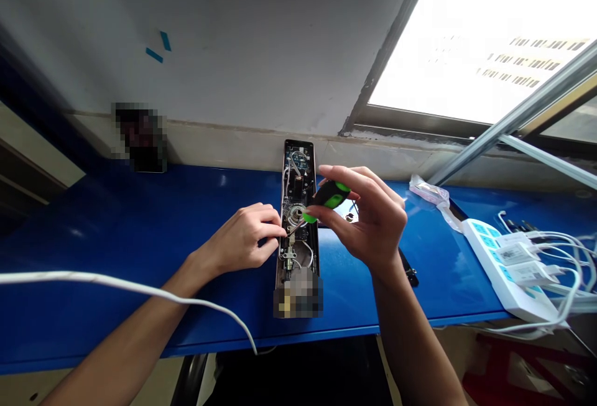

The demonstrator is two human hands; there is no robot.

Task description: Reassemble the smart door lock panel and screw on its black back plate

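Note:
A long, narrow electronic lock body (298,198) lies opened on the blue table, its circuit board, wires and metal parts showing. My right hand (373,213) grips a black and green screwdriver (332,196) between thumb and fingers. Its shaft slants down to the left, the tip reaching into the body near the left rim; whether it touches a screw is too small to tell. My left hand (249,235) has its fingers bent against the left side of the body, fingertips at the rim close to the screwdriver tip. The body's near end is blurred.
A white power strip (499,263) with several plugged-in chargers and cables stands at the right. A white cable (140,286) crosses in front of my left forearm. Behind my right hand lie a white paper (346,210) and a black part (410,269). A plastic bag (429,193) sits farther back.

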